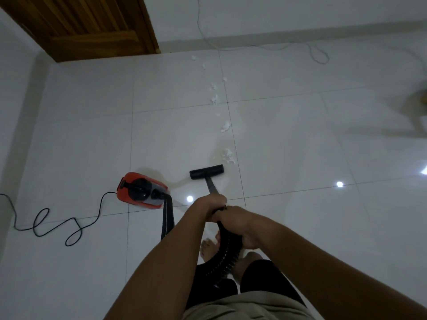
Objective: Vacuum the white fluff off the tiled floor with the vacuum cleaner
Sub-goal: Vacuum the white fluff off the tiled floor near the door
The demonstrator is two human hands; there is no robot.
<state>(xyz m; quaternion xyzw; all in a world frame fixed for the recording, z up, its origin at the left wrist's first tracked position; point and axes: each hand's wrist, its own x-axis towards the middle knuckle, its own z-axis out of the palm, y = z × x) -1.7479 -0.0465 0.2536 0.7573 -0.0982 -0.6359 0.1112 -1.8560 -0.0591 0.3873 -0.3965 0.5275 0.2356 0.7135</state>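
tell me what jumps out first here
A red vacuum sits left of centre on the tiles, its black nozzle just short of the nearest fluff. More fluff trails away toward the door. The left hand grips the wand, the right hand the hose.

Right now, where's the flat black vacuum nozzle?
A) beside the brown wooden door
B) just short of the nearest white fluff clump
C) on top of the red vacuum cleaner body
B: the flat black vacuum nozzle sits on the white tiles, the nearest white fluff clump just beyond it.
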